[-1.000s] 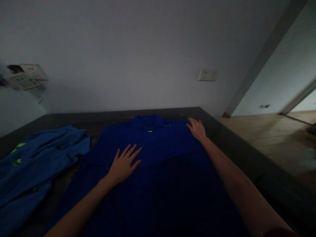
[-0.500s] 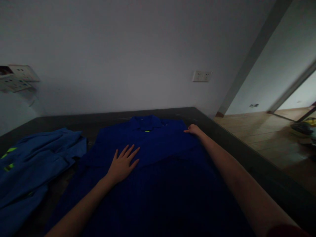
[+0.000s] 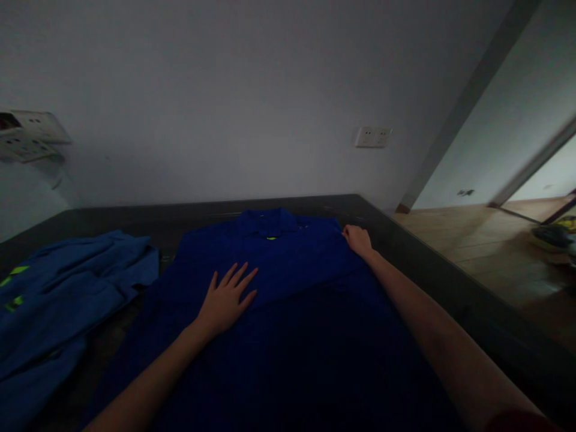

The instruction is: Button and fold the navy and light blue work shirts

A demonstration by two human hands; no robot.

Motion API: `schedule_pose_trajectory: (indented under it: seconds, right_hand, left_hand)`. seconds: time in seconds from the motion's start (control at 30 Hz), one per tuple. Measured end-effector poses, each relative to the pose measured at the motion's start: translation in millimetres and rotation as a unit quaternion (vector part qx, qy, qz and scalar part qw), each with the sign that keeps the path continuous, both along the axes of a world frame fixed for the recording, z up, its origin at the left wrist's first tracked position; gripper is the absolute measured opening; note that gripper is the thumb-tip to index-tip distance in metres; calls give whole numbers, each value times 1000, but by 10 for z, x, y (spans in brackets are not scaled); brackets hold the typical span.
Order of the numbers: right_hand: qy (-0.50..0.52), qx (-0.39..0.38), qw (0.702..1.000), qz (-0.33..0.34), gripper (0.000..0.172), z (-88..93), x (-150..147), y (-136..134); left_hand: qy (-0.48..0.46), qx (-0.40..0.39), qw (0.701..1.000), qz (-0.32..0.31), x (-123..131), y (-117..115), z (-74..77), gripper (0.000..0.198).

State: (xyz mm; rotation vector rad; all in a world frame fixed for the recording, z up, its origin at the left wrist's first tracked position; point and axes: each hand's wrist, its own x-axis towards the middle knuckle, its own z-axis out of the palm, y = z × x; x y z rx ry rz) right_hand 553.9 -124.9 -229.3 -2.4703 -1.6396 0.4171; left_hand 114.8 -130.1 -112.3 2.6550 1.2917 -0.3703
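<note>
A dark blue collared shirt (image 3: 288,264) lies spread on a dark table (image 3: 432,270), its collar toward the wall. My left hand (image 3: 227,300) rests flat on the shirt's chest with its fingers spread. My right hand (image 3: 359,240) reaches to the shirt's far right shoulder, fingers curled onto the fabric edge; whether it pinches the cloth is hard to see in the dim light.
A second, lighter blue garment (image 3: 58,306) with neon yellow-green marks lies crumpled at the table's left. A wall with a socket plate (image 3: 372,137) stands behind. More sockets (image 3: 27,135) sit at the far left. Wooden floor (image 3: 504,252) opens to the right.
My right hand has curled from a flat reach into a closed grip at the shirt's right shoulder. The left hand stays put. The view has shifted slightly.
</note>
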Motion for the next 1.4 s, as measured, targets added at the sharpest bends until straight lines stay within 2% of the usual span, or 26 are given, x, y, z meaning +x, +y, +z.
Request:
schedule_pose_trajectory:
  seconds: [0.13, 0.2, 0.33, 0.47, 0.57, 0.7, 0.77, 0.9, 0.97, 1.03, 1.13, 1.2, 1.3, 1.4]
  right_hand:
    - [-28, 38, 999, 19, 40, 134, -122, 85]
    - [-20, 45, 998, 47, 45, 140, -195, 123]
    - [11, 10, 995, 95, 51, -19, -329, 59]
    - [18, -28, 996, 88, 65, -194, -324, -65]
    - [29, -59, 995, 77, 72, -236, -266, -71]
    - [26, -57, 996, 64, 71, -188, -254, -51]
    - [2, -13, 997, 75, 69, -112, -291, -64]
    - [-24, 81, 987, 140, 61, 95, -428, -156]
    - [-1, 72, 985, 155, 62, 161, -490, -249]
    - [25, 30, 985, 166, 64, 168, -516, -370]
    - [46, -30, 981, 187, 63, 100, -486, -546]
    - [49, -43, 979, 193, 62, 57, -453, -617]
    - [48, -33, 979, 193, 61, 65, -438, -649]
    - [53, 22, 984, 167, 58, 169, -467, -675]
  left_hand:
    - [0, 1, 1000, 1, 5, -1, 6, 54]
    - [2, -1, 1000, 2, 8, -2, 14, 54]
    - [0, 1, 1000, 3, 10, -8, 25, 55]
    - [-4, -3, 1000, 6, 5, -6, 28, 54]
    - [-7, -10, 1000, 5, 5, -1, 37, 55]
    - [-5, -15, 1000, 7, 19, -7, 63, 55]
    - [-7, -12, 1000, 10, 27, -16, 79, 56]
    - [-22, -4, 1000, 9, 29, -31, 91, 59]
    - [-24, -4, 1000, 7, 22, -31, 81, 59]
    - [-23, -5, 1000, 6, 14, -26, 62, 60]
    - [-26, -8, 1000, 4, -1, -20, 43, 60]
    - [-35, -14, 999, 4, -10, -27, 56, 59]
    - [-77, 1, 997, 3, -21, -63, 131, 54]
    - [-134, 48, 989, -27, -30, -115, 246, 41]
